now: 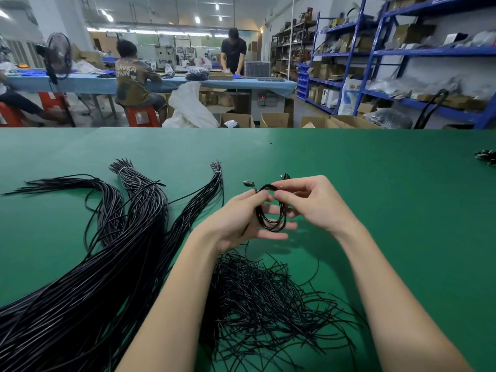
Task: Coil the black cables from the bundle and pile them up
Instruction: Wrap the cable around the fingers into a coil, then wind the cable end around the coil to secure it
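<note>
1. Above the green table [375, 197], mid-frame: both hands raised, sharing one black coil [271, 210] of cable.
2. Left hand [241, 221]: palm turned up and toward the right, fingers spread through the coil's loops, thumb pressing the top of the coil. Grip closed on the coil.
3. Right hand [314, 202]: thumb and forefinger pinch the coil's top, just beside the left thumb; other fingers curled behind the loops. Grip closed on the coil.
4. Coil hangs upright between the hands, several turns, clear of the table. One plug end [247, 183] sticks out up-left of the left thumb; a second end [285, 176] shows above the right fingers.
5. Bundle [112, 264]: long black cables fanned across the table's left side, running from the near left edge toward the middle. Far ends split into three tails; two are tied with pale bands [218, 171].
6. Ties [268, 299]: loose heap of short thin black strands on the table, under and between the forearms.
7. Far right table edge: a small dark pile [487, 157], cut off by the frame; cannot tell what it is made of.
8. Beyond the table: blue shelves [402, 52] with boxes at right, a long blue bench [161, 84] with a seated person [134, 76] and a standing person [233, 49], a fan [59, 55] at left.
</note>
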